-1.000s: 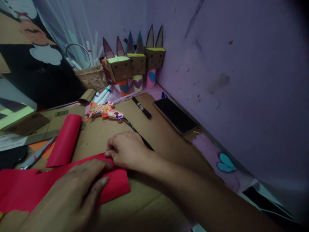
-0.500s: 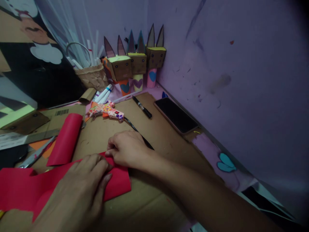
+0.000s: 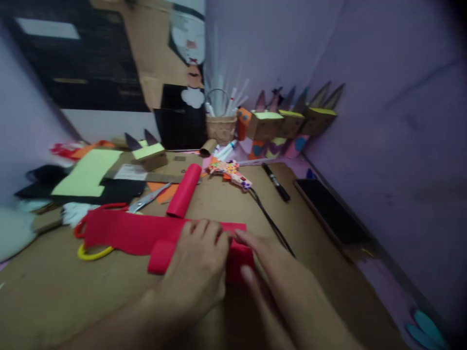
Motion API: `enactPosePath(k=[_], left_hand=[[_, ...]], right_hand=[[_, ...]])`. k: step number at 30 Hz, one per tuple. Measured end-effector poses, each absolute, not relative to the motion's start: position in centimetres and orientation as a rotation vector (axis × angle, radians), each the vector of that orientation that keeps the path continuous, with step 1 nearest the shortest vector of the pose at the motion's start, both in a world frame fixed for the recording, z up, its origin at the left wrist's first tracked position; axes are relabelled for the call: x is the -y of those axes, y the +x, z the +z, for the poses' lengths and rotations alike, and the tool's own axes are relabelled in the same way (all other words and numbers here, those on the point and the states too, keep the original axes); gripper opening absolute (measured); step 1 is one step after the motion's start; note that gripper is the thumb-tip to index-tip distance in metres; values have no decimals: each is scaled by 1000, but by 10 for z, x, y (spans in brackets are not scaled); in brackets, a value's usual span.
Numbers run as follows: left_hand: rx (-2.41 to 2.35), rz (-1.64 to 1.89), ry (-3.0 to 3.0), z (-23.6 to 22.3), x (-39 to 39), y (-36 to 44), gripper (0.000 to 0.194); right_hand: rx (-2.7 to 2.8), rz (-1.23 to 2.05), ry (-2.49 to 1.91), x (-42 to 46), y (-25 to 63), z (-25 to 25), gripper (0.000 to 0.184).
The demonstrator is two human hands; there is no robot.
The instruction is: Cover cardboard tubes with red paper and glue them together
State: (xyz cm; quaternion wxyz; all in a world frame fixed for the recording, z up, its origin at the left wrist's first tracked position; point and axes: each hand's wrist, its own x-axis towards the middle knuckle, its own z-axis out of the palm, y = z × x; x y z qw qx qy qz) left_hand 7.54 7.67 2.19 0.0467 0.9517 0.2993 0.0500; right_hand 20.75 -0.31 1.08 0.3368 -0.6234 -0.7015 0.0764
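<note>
A red sheet (image 3: 134, 233), paper or thin foam, lies lengthwise across the cardboard with its near edge curled over into a roll. My left hand (image 3: 200, 265) presses on it, fingers bent closed over the roll. At the roll's right end is my right hand (image 3: 277, 272), thumb and forefinger stretched apart around the red edge; its other fingers are hidden. Behind them rests a red tube (image 3: 185, 190). Scissors (image 3: 149, 198) with red and yellow handles lie partly beneath the sheet. A flower-patterned glue gun (image 3: 229, 172) with a black cord sits beyond.
To the right are a black marker (image 3: 276, 183) and a phone (image 3: 332, 209) along the wall. Box-headed figures with pointed ears (image 3: 268, 125) and a basket (image 3: 221, 129) of white sticks stand at the back. Green paper (image 3: 87, 170) and scraps lie left.
The view has swung left, showing more of the table's left side. My right hand has opened from a pinch and moved to the roll's right end; my left hand still presses on the sheet.
</note>
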Motion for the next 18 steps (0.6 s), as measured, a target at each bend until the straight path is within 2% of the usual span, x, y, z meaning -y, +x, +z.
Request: enactPosePath(k=[1, 3, 8, 13, 18], left_hand=[[-929, 184, 2886, 22, -76, 75, 27], [-952, 246, 2866, 20, -74, 74, 31], [-1029, 286, 2907, 6, -74, 66, 47], [-1274, 254, 2888, -7, -83, 43, 51], [-1427, 398, 2934, -11, -89, 15, 47]], right_hand=[[1885, 30, -1652, 10, 202, 2, 47], [1932, -50, -1661, 18, 192, -20, 61], [2206, -350, -1706, 17, 184, -51, 76], [2288, -314, -1779, 21, 185, -43, 78], [2293, -242, -1840, 25, 183, -43, 72]])
